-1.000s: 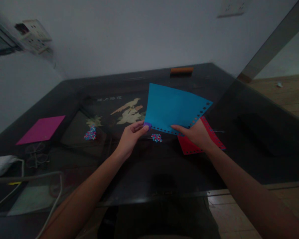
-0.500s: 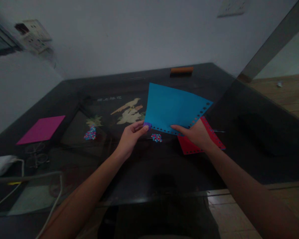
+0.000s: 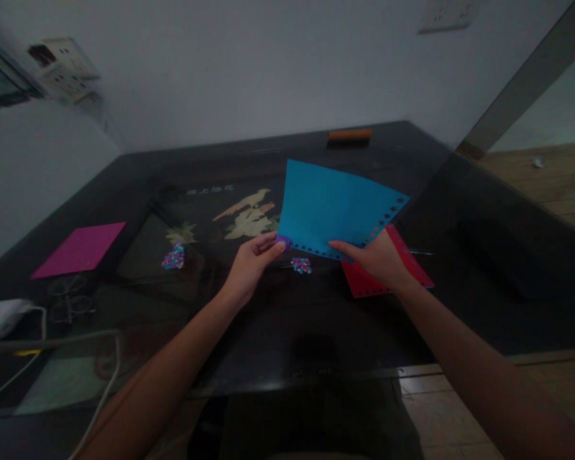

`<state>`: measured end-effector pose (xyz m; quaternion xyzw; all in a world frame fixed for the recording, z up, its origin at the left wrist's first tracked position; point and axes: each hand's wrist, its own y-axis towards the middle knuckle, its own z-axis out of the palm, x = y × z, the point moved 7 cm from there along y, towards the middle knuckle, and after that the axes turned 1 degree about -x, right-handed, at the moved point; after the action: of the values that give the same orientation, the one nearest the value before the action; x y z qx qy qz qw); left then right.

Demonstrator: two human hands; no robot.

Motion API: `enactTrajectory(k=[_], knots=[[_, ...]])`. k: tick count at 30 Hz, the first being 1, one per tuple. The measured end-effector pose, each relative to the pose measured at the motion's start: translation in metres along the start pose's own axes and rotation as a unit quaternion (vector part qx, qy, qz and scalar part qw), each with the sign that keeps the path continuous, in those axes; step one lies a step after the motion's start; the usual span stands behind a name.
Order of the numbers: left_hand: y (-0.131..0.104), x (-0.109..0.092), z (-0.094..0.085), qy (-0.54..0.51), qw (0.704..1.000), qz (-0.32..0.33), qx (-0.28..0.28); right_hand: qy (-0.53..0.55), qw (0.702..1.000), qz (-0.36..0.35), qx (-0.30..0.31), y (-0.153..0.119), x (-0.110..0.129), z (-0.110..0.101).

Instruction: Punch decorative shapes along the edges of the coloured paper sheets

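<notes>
A blue sheet of paper (image 3: 335, 201) is held up over the table, with a row of small punched shapes along its lower and right edges. At the sheet's lower left corner, my left hand (image 3: 252, 262) is closed on a small purple paper punch (image 3: 282, 243). My right hand (image 3: 376, 255) grips the sheet's lower right part, thumb on top and the other fingers hidden beneath. Below it lies a red sheet (image 3: 364, 284), also punched along its edges. A small pile of pink and blue paper bits (image 3: 301, 265) lies just under the punch.
A larger heap of paper bits (image 3: 173, 257) and a pink sheet (image 3: 81, 249) lie to the left. Nearer the left edge are a white device with a cable (image 3: 4, 319) and some glasses (image 3: 71, 306). A brown roll (image 3: 349, 135) rests at the table's back.
</notes>
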<state>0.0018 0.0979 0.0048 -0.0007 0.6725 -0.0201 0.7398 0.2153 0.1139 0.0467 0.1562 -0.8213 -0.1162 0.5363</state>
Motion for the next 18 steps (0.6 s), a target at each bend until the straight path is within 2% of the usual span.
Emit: enactTrajectory(k=[6, 18], knots=[[-0.0005, -0.0007, -0.0006, 0.007, 1.0, -0.004, -0.013, 0.002, 1.0, 0.01, 0.003, -0.0001, 0.0005, 0.0002], [-0.0009, 0.0, 0.0015, -0.001, 1.0, -0.009, -0.003, -0.008, 1.0, 0.013, -0.006, 0.0, -0.0025, -0.0002]])
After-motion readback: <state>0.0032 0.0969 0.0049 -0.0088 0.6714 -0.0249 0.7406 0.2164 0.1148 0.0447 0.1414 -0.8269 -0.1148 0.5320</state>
